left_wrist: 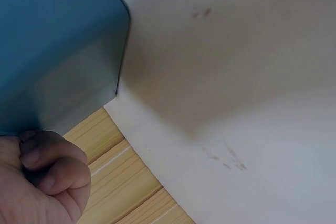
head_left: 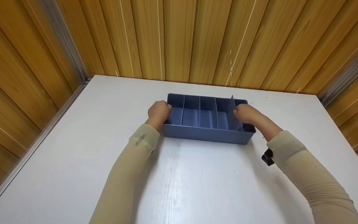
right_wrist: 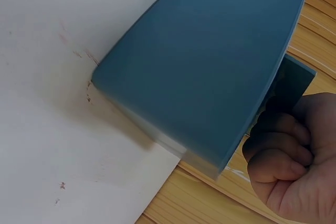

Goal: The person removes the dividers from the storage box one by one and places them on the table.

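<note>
A blue plastic storage bin (head_left: 207,134) sits on the white table, split crosswise by several thin dividers. At its left end my left hand (head_left: 159,112) grips the end wall, its fingers curled in the left wrist view, thumb hidden. Near the right end, my right hand (head_left: 246,114) pinches the rightmost divider (head_left: 231,110), which stands tilted with its top corner above the rim. That divider (right_wrist: 298,80) also juts past the bin's edge in the right wrist view, beside the curled fingers (right_wrist: 278,174). The bin's compartments that show hold nothing.
The white table (head_left: 197,180) spreads around the bin, with a few small marks on it. Wood-patterned panels (head_left: 179,40) rise behind and at both sides, with metal posts (head_left: 67,40) in the corners. A black device (head_left: 268,157) hangs at the right sleeve.
</note>
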The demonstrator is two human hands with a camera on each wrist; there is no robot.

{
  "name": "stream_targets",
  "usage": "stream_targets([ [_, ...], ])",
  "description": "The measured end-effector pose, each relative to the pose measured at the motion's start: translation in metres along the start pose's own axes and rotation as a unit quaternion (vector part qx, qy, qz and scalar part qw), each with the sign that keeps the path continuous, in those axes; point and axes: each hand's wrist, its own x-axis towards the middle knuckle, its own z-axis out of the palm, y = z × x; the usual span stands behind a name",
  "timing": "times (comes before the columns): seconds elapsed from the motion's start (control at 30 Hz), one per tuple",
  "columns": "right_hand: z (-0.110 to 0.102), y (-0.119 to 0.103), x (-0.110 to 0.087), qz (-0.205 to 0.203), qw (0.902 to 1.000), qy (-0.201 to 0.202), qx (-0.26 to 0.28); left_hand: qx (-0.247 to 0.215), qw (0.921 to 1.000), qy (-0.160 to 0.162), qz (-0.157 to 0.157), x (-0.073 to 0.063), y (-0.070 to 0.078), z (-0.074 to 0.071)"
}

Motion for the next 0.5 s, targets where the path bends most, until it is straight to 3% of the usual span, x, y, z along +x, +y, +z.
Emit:
stream_targets([
  [0.5, -0.0081, -0.0031, -0.0044, -0.007, 0.9999, 0.010, -0.012, 0.005, 1.0000, 0.002, -0.006, 0.0003, -0.0004, 0.0015],
])
